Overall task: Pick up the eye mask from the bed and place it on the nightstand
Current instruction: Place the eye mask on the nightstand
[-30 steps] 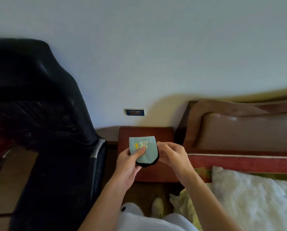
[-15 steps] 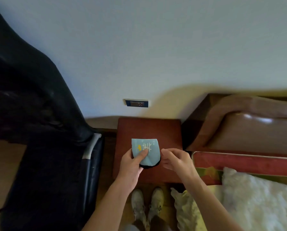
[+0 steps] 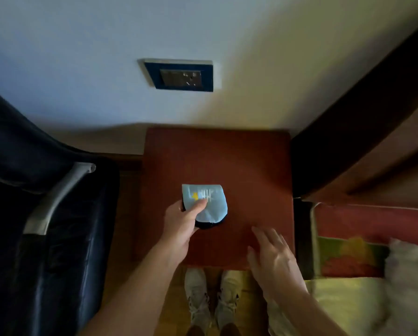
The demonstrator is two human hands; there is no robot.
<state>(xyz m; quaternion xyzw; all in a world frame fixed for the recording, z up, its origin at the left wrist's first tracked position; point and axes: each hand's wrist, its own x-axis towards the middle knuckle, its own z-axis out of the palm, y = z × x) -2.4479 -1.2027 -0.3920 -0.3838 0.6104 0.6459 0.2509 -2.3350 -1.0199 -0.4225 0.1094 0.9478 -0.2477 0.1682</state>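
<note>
The eye mask (image 3: 211,206) is folded, light blue with a white and yellow pattern and a black underside. My left hand (image 3: 182,223) pinches its left edge, thumb on top, holding it low over the middle of the red-brown nightstand (image 3: 251,166). Whether the mask touches the top I cannot tell. My right hand (image 3: 273,258) hovers over the nightstand's front right corner, fingers spread and holding nothing, apart from the mask.
A black chair (image 3: 45,226) with a silver armrest stands close on the left. The bed (image 3: 360,275) with its brown headboard, red-and-yellow cover and white fluffy blanket lies right. A wall socket (image 3: 179,75) sits above the nightstand. My shoes (image 3: 210,299) are below it.
My right hand has let go of the mask and drawn back to the right. My left hand has lowered the mask over the nightstand, and the view has moved in closer.
</note>
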